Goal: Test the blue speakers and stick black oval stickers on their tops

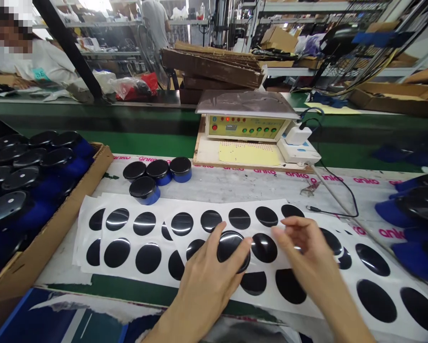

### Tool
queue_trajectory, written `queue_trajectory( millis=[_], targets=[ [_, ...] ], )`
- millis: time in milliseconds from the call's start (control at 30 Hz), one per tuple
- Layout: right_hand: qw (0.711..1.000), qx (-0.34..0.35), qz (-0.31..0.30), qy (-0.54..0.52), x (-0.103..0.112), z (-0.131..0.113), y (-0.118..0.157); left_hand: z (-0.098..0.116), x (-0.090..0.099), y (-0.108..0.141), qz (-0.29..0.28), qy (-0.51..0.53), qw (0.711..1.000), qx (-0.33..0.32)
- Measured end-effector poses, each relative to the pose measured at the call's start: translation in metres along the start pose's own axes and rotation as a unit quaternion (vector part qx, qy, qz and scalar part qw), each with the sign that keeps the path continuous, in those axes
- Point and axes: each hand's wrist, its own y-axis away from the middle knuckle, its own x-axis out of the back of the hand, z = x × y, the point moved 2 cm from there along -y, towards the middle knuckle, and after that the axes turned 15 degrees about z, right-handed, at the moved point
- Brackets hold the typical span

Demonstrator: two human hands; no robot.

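My left hand [214, 267] is wrapped round a round black-topped piece [231, 245], thumb and fingers on its rim, above the sticker sheets. To its right, my right hand [304, 247] hovers over the sheets with thumb and forefinger close together; whether anything small is between them cannot be made out. White sheets [135, 240] with rows of black round stickers lie across the table under both hands. Several blue pieces with black tops [157, 170] stand behind the sheets, left of centre.
A cardboard box [103, 164] of black-topped blue pieces is at the left. More blue pieces [423, 209] stand at the right edge. Behind the sheets sit a control box [245, 126], a white adapter [299, 150] and a black cable [356, 202]. A person [49, 59] is at the far left.
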Motion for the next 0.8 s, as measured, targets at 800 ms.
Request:
queue_trajectory(
  millis=[800],
  targets=[
    [0.929,0.17,-0.293,0.147,0.049,0.024,-0.035,-0.104,0.038,-0.146,-0.011,-0.142,0.986,0.085]
  ],
)
